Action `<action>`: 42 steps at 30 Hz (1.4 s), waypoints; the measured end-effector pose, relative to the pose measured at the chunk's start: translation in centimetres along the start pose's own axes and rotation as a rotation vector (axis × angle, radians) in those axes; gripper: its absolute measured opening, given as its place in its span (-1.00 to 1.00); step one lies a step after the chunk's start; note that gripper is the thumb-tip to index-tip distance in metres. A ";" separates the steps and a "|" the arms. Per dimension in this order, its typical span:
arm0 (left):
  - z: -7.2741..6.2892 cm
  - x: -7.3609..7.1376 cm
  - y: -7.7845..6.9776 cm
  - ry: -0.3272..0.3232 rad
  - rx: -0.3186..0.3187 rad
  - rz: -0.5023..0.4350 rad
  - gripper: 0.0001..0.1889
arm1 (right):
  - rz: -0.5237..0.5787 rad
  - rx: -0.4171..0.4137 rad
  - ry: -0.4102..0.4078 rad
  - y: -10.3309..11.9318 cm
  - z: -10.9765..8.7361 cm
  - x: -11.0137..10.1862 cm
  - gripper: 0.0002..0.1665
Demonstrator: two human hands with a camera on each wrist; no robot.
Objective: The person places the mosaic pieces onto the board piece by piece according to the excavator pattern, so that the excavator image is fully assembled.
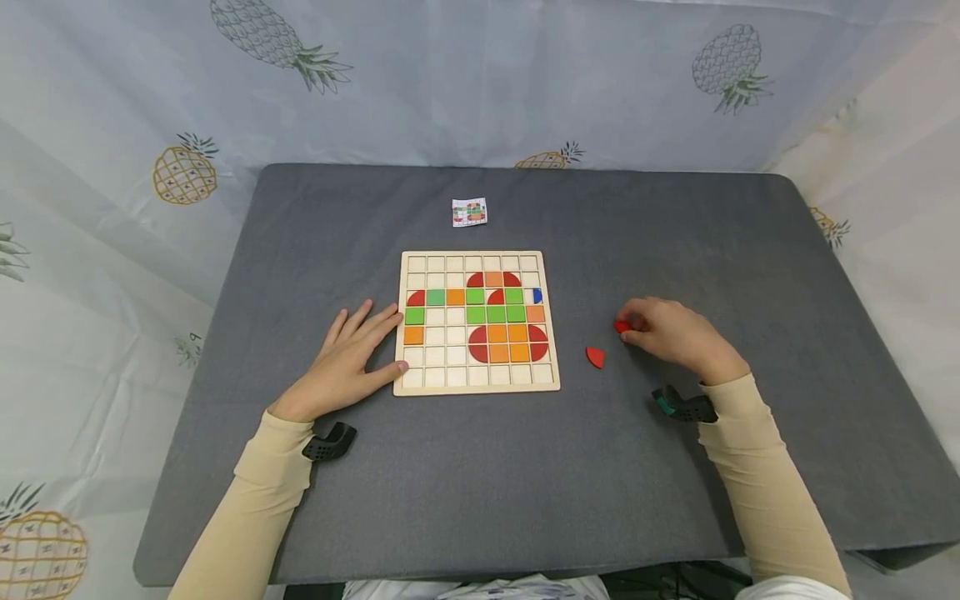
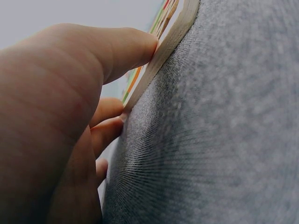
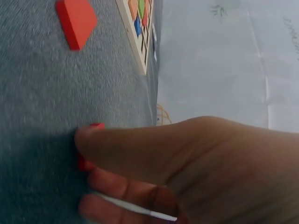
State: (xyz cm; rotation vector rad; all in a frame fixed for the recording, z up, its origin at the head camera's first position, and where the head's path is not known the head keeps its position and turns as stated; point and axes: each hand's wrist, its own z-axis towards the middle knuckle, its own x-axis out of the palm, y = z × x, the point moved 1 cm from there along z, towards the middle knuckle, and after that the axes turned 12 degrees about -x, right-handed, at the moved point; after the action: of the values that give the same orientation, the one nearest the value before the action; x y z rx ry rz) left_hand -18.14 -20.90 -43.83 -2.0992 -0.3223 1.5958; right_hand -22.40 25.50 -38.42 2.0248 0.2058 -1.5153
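Note:
A wooden grid board [image 1: 436,377] carries red, orange, green and blue pieces in its squares. My left hand [image 1: 347,361] lies at its left edge with fingers spread and fairly straight; the thumb [image 2: 133,44] touches the board's side in the left wrist view. To the right of the board, my right hand [image 1: 671,336] pinches a small red piece [image 1: 622,326] between thumb and fingers, close over the table. Most of that piece is hidden behind the thumb [image 3: 107,144] in the right wrist view. A red quarter-round piece [image 1: 595,357] lies between this hand and the board.
A small printed card [image 1: 469,212] with a coloured grid pattern lies behind the board. The grey cloth-covered table [image 1: 480,483] reaches back to a white curtain [image 1: 450,83] with pineapple prints. Black bands [image 1: 330,442] are worn on both wrists.

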 end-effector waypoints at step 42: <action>-0.1 -0.1 -0.1 0.000 0.005 0.009 -0.16 | 0.090 -0.450 -0.027 12.6 10.6 0.6 -0.80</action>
State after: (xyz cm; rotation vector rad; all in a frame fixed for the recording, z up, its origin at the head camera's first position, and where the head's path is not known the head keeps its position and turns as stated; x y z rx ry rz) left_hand -18.06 -20.91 -43.72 -2.0991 -0.3094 1.6004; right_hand -25.16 9.44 -36.24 1.6339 0.4008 -1.3014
